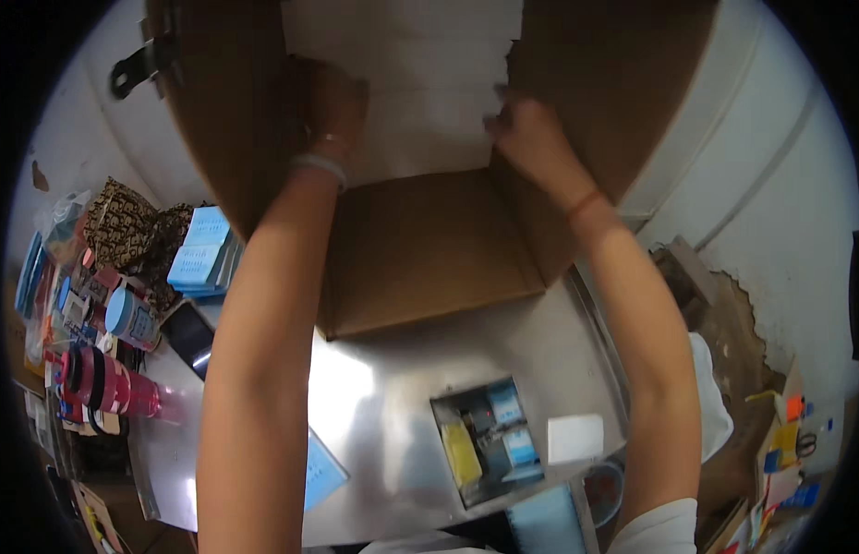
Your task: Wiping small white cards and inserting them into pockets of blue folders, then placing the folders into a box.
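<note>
Brown cardboard box (420, 240) lies open on a steel table (402, 406). Our left hand (332, 102) lies flat against the left flap, fingers together. Our right hand (526, 129) has curled fingers nipping the edge of the right flap. Below our wrists, a square cut-out (489, 439) in the tabletop shows blue and yellow packs. Left of our left forearm sit stacked blue pads (199, 249) and pink tape rolls (106, 383).
</note>
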The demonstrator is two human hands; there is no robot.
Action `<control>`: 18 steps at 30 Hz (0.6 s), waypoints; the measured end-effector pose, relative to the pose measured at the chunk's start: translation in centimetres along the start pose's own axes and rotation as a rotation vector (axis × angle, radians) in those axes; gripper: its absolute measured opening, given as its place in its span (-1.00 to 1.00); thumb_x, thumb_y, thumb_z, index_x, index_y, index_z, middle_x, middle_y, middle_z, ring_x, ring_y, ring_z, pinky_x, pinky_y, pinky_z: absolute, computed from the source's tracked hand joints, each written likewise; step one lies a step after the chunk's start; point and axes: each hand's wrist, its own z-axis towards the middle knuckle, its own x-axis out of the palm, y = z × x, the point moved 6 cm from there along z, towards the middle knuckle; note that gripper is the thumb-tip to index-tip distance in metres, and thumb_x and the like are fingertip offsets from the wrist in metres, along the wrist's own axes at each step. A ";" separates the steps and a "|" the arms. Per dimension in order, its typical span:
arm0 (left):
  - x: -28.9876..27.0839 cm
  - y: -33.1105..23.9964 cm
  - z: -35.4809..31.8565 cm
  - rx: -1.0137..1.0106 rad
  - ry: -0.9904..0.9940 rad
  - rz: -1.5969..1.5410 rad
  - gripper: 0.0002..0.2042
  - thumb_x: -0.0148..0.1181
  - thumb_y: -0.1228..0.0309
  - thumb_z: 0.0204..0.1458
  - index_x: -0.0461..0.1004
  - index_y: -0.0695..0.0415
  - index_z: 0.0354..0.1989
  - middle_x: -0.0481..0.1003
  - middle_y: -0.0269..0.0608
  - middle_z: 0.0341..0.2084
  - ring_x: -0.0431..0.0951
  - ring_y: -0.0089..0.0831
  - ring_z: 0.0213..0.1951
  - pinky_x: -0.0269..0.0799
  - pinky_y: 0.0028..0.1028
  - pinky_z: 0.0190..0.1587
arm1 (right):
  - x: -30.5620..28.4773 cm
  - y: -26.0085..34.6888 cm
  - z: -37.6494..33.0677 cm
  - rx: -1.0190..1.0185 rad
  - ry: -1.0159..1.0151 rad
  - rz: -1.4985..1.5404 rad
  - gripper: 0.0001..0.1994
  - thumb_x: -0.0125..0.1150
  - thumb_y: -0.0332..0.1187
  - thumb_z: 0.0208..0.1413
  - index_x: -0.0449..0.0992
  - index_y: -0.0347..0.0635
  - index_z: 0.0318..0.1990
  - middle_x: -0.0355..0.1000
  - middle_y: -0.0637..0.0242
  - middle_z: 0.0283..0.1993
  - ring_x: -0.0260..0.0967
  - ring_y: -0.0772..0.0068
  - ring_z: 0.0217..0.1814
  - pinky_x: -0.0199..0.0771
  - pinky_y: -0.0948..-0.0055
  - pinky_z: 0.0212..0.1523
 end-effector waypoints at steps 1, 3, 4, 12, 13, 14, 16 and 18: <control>-0.5 -0.3 2.9 -0.002 -0.014 0.022 -0.18 0.17 0.00 0.05 0.06 0.33 0.34 0.25 0.34 0.19 0.24 0.11 0.26 0.20 -0.02 0.27 | 0.6 -0.6 3.3 0.018 -0.031 -0.100 -0.52 0.26 -0.28 0.05 0.42 -0.39 0.09 0.47 -0.18 0.03 0.45 -0.13 0.05 0.49 0.07 0.01; -1.4 -2.1 7.4 0.002 -0.291 0.768 -0.17 0.34 0.12 -0.07 0.10 0.34 0.29 0.30 0.25 0.14 0.30 0.06 0.19 0.26 -0.05 0.21 | 2.1 -4.9 10.1 0.055 -0.123 -0.166 -0.33 0.33 -0.25 0.02 0.29 -0.43 0.25 0.39 -0.16 0.18 0.41 -0.06 0.17 0.45 0.17 0.12; -1.0 -3.1 8.7 -0.004 -0.292 0.752 -0.17 0.34 0.12 -0.07 0.10 0.34 0.29 0.30 0.25 0.14 0.30 0.06 0.19 0.26 -0.05 0.21 | 2.0 -9.2 13.2 0.068 -0.187 -0.148 -0.27 0.38 -0.23 -0.03 0.25 -0.45 0.25 0.35 -0.16 0.22 0.38 -0.07 0.19 0.41 0.16 0.18; -5.0 -5.9 10.0 -0.216 -0.234 0.507 -0.08 0.40 0.00 -0.13 0.16 0.48 0.24 0.24 0.33 0.21 0.28 0.16 0.23 0.24 -0.14 0.30 | 0.5 -9.1 21.3 0.256 0.108 0.333 -0.28 0.44 -0.11 -0.20 0.44 -0.44 0.11 0.14 -0.26 0.36 -0.01 -0.14 0.45 0.27 0.15 0.30; -4.8 -6.9 9.4 -0.224 -0.231 0.500 -0.08 0.40 0.00 -0.13 0.16 0.48 0.24 0.24 0.33 0.21 0.28 0.16 0.23 0.24 -0.14 0.30 | 0.0 -7.6 19.6 0.188 0.457 0.523 -0.25 0.46 -0.10 -0.24 0.44 -0.45 0.10 0.15 -0.29 0.34 0.04 -0.12 0.43 0.26 0.22 0.31; -6.3 -9.5 9.0 -0.126 -0.254 0.705 -0.09 0.41 0.02 -0.14 0.17 0.48 0.22 0.26 0.32 0.19 0.29 0.15 0.21 0.25 -0.14 0.29 | -1.4 -5.9 19.2 0.064 0.211 0.362 -0.20 0.49 -0.11 -0.29 0.41 -0.42 0.15 0.13 -0.32 0.34 0.10 -0.09 0.40 0.22 0.32 0.34; -4.3 -8.9 8.9 -0.048 -0.239 0.830 -0.10 0.43 0.03 -0.16 0.18 0.49 0.21 0.27 0.31 0.17 0.31 0.14 0.19 0.27 -0.13 0.28 | 1.1 -8.1 22.3 0.177 0.200 0.046 -0.13 0.49 -0.09 -0.29 0.34 -0.39 0.22 0.09 -0.29 0.37 0.08 -0.09 0.41 0.18 0.34 0.37; -3.9 -6.6 10.2 0.022 -0.233 0.665 -0.05 0.45 0.07 -0.17 0.10 0.46 0.26 0.24 0.30 0.20 0.26 0.13 0.24 0.25 -0.15 0.30 | 3.9 -10.1 22.9 0.263 0.176 -0.199 -0.05 0.49 -0.06 -0.29 0.26 -0.36 0.30 0.06 -0.26 0.40 0.06 -0.09 0.43 0.14 0.36 0.40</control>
